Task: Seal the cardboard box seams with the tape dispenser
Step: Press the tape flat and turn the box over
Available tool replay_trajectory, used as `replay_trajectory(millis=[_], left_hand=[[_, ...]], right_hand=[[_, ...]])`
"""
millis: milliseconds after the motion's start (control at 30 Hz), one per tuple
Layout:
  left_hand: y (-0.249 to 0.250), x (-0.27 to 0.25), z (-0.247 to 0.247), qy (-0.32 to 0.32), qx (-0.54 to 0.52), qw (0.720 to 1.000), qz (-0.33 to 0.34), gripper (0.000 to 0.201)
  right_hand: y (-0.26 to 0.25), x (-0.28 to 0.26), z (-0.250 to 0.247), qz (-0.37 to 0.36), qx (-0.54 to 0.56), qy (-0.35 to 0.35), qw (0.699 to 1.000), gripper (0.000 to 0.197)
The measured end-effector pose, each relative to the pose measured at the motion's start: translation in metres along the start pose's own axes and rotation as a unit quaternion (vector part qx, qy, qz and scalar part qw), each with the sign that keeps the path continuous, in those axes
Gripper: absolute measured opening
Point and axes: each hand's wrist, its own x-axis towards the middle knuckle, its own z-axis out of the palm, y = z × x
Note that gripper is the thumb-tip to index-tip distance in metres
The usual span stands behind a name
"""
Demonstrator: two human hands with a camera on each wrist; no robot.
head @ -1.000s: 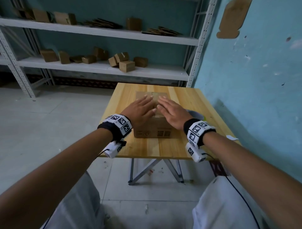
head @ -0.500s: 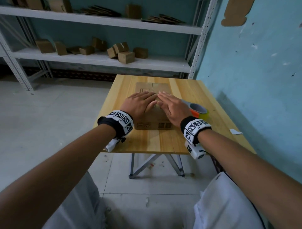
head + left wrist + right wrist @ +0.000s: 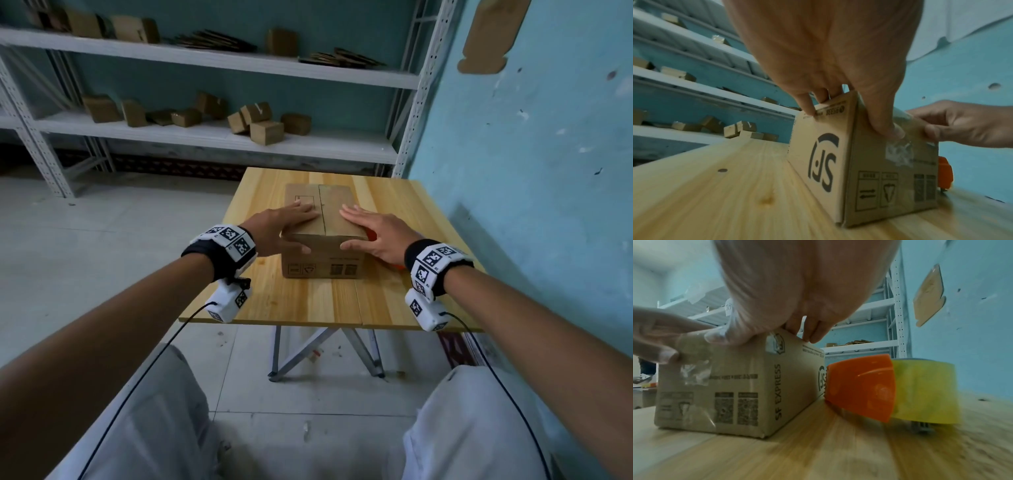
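Note:
A brown cardboard box stands in the middle of the wooden table, its top flaps closed along a centre seam. My left hand lies flat on the top's left half and my right hand on the right half. Both thumbs press the front face, where a strip of clear tape comes down over the edge. The orange tape dispenser with its yellowish roll stands on the table just right of the box, untouched. In the head view my right hand hides most of it.
The table has bare wood in front of and left of the box. White metal shelves with several small cardboard boxes stand behind it. A blue wall runs close along the table's right side.
My hands lay side by side at the centre of the box top. They have slid apart and back toward the near edge, with the thumbs now on the front face.

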Motion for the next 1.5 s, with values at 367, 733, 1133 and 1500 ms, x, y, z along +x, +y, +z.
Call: replay_trajectory(millis=[367,733,1133,1500], left_hand=[[-0.005,0.001,0.008,0.016,-0.043,0.999,-0.017,0.089],[0.020,0.035,0.019,0.202,-0.512,0.789,-0.273,0.071],[0.013,0.040,0.014,0.150,-0.332,0.879,-0.308,0.049],[-0.011,0.088,-0.042,0.080,-0.106,0.961,-0.243,0.047]], right_hand=[[-0.007,-0.006,0.004,0.007,0.025,0.008,1.000,0.094],[-0.048,0.035,0.010,0.235,0.419,0.135,0.866,0.068],[-0.034,0.029,0.019,0.254,0.373,0.063,0.890,0.069],[-0.004,0.092,-0.040,0.179,0.142,0.009,0.973,0.057]])
